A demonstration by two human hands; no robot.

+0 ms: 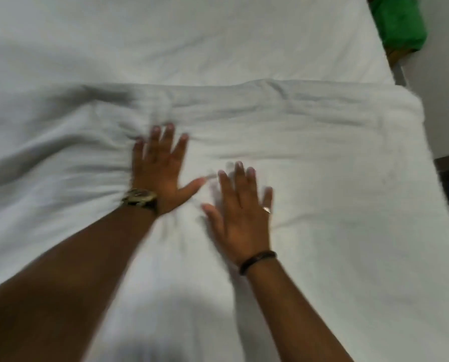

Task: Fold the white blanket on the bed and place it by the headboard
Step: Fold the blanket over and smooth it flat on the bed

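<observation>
Blurring hands [160, 163] on white blanket [322, 178]

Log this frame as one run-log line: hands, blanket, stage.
left hand: flat, pressing white blanket | right hand: flat on blanket | blanket: folded edge, wrinkled, on bed | stage: smoothing

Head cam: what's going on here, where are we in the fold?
A person has both palms flat on the white blanket, which lies on the bed. The left hand, with a watch on its wrist, presses where the fabric bunches into wrinkles; the right hand, fingers spread, rests beside it. The blanket's far edge runs across the bed, so it looks at least partly folded, and they seem to be smoothing it. The frame is motion-blurred. A green object sits beyond the bed's far right corner.
</observation>
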